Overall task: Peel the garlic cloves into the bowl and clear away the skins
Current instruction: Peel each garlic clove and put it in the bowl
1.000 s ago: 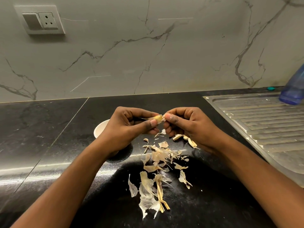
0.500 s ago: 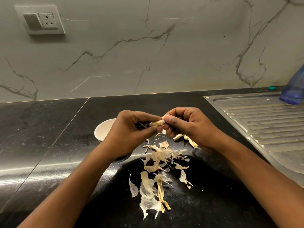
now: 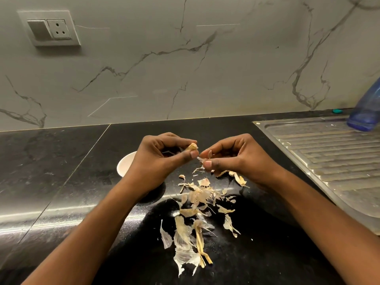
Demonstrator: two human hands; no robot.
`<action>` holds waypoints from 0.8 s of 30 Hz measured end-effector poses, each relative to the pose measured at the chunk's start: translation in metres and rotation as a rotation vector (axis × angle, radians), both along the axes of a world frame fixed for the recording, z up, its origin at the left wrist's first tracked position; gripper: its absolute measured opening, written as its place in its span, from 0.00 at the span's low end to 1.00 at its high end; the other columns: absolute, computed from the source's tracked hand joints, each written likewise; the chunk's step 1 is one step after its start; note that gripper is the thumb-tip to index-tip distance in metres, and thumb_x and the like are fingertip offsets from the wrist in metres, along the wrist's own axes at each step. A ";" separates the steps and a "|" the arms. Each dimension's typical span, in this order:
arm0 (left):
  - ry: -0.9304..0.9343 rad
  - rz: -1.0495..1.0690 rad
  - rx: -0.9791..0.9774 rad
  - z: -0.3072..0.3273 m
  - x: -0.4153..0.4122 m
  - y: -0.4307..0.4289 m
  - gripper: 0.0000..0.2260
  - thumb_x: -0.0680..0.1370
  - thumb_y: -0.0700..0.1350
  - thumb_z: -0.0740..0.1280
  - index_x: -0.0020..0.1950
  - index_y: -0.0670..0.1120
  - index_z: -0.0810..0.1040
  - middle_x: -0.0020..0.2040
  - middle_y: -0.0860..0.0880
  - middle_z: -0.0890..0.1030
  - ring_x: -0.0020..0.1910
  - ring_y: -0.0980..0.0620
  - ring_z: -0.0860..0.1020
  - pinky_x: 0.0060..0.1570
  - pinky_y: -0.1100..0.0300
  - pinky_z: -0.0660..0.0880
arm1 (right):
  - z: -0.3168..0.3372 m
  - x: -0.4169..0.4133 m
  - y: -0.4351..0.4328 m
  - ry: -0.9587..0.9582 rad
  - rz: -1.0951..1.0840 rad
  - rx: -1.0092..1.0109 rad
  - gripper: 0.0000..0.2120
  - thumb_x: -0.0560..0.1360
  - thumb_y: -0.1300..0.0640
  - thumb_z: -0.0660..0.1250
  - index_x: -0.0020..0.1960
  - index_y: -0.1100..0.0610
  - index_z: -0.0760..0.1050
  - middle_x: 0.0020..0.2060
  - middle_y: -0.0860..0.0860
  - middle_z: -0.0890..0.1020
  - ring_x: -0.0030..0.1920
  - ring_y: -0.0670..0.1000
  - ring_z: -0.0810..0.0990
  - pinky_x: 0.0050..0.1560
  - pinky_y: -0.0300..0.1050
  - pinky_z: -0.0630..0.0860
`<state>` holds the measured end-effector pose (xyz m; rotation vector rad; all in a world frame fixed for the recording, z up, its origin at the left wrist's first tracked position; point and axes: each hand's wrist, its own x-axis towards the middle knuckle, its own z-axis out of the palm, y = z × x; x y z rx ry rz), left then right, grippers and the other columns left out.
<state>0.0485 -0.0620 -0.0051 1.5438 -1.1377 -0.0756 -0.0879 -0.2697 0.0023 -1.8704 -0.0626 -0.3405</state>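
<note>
Papery skin (image 3: 202, 159) pinched in right hand (image 3: 236, 159); left hand (image 3: 158, 161) pinches garlic clove (image 3: 191, 147), white bowl (image 3: 125, 165) at its nine o'clock.

I see my left grip (image 3: 156, 161) pinching a garlic clove (image 3: 191, 147) and my right grip (image 3: 236, 159) pinching a skin shred (image 3: 201, 159), above skins (image 3: 197, 202) scattered on the tabletop (image 3: 61, 182). A white bowl (image 3: 125, 165) sits partly behind my left.

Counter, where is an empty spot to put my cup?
Bare: the black counter left of the white bowl, and the strip along the marble wall. Crowded: garlic skins litter the middle; the drainboard fills the right.
</note>
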 end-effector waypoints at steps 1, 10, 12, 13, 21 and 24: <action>-0.021 0.014 0.015 0.000 0.001 0.000 0.13 0.74 0.47 0.77 0.57 0.45 0.88 0.49 0.48 0.86 0.48 0.45 0.85 0.48 0.51 0.84 | 0.000 0.001 -0.001 -0.003 -0.008 0.003 0.12 0.74 0.64 0.78 0.57 0.63 0.86 0.47 0.59 0.89 0.47 0.58 0.89 0.49 0.53 0.87; -0.155 0.074 0.101 -0.005 -0.005 -0.003 0.12 0.72 0.48 0.80 0.54 0.46 0.89 0.45 0.52 0.86 0.43 0.48 0.86 0.41 0.49 0.85 | -0.004 0.001 0.005 -0.070 -0.104 -0.168 0.08 0.76 0.58 0.78 0.54 0.59 0.88 0.43 0.52 0.90 0.44 0.53 0.89 0.47 0.51 0.87; -0.182 0.086 0.117 -0.006 -0.006 -0.003 0.11 0.73 0.47 0.80 0.54 0.47 0.89 0.44 0.54 0.86 0.42 0.49 0.86 0.40 0.49 0.85 | -0.005 0.001 0.005 -0.064 -0.111 -0.195 0.06 0.76 0.58 0.78 0.53 0.58 0.89 0.42 0.51 0.90 0.43 0.53 0.89 0.47 0.55 0.88; -0.197 0.088 0.127 -0.007 -0.007 -0.003 0.10 0.73 0.47 0.79 0.54 0.47 0.89 0.44 0.54 0.86 0.41 0.49 0.85 0.39 0.48 0.85 | -0.005 0.001 0.005 -0.063 -0.113 -0.211 0.06 0.76 0.58 0.78 0.52 0.57 0.89 0.42 0.51 0.90 0.42 0.54 0.89 0.47 0.56 0.87; -0.343 0.079 0.184 -0.010 -0.008 -0.003 0.08 0.76 0.47 0.78 0.54 0.49 0.89 0.44 0.55 0.85 0.40 0.52 0.84 0.36 0.51 0.82 | -0.009 0.002 0.008 -0.070 -0.130 -0.274 0.02 0.75 0.60 0.79 0.48 0.58 0.89 0.37 0.50 0.89 0.38 0.52 0.88 0.43 0.48 0.87; -0.327 0.066 0.157 -0.009 -0.008 -0.004 0.09 0.75 0.47 0.78 0.55 0.48 0.89 0.44 0.54 0.85 0.40 0.51 0.84 0.36 0.51 0.83 | -0.009 0.002 0.011 -0.110 -0.154 -0.234 0.01 0.75 0.61 0.79 0.46 0.59 0.89 0.37 0.51 0.88 0.38 0.53 0.88 0.41 0.46 0.87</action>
